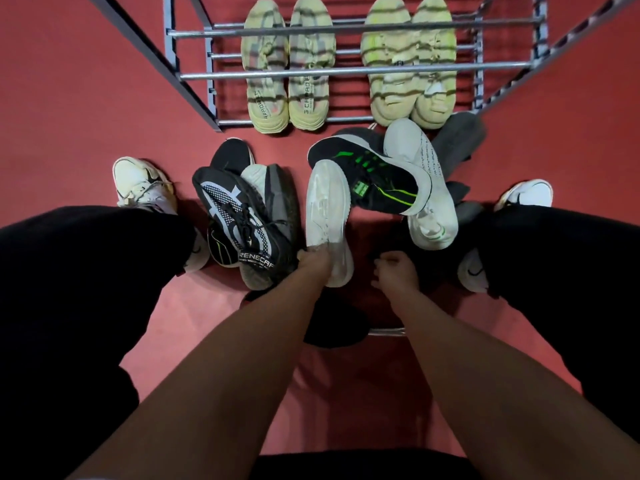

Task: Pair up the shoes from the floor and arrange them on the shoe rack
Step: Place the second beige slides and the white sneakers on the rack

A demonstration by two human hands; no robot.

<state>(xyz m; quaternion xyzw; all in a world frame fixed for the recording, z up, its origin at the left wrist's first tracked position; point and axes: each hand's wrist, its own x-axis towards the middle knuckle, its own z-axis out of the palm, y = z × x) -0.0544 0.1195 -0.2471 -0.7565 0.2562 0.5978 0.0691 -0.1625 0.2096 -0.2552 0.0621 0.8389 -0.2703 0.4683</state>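
Note:
My left hand (313, 263) grips the heel of a white shoe (327, 206) lying on the red floor. My right hand (394, 271) hovers just to its right, fingers loosely curled and holding nothing. A second white shoe (424, 174) lies at the right, partly under a black shoe with green stripes (372, 171). At the left, a black-and-white shoe (235, 220) rests on an overturned grey-soled shoe (277, 199). Two pale yellow pairs (289, 64) (410, 60) sit on the metal shoe rack (346, 72).
My own feet in white sneakers (142, 183) (526, 194) stand on either side of the pile, with my black-trousered knees flanking it. Dark grey shoes (457, 140) lie at the rack's right corner. A black insole-like piece (232, 155) lies behind the left pile.

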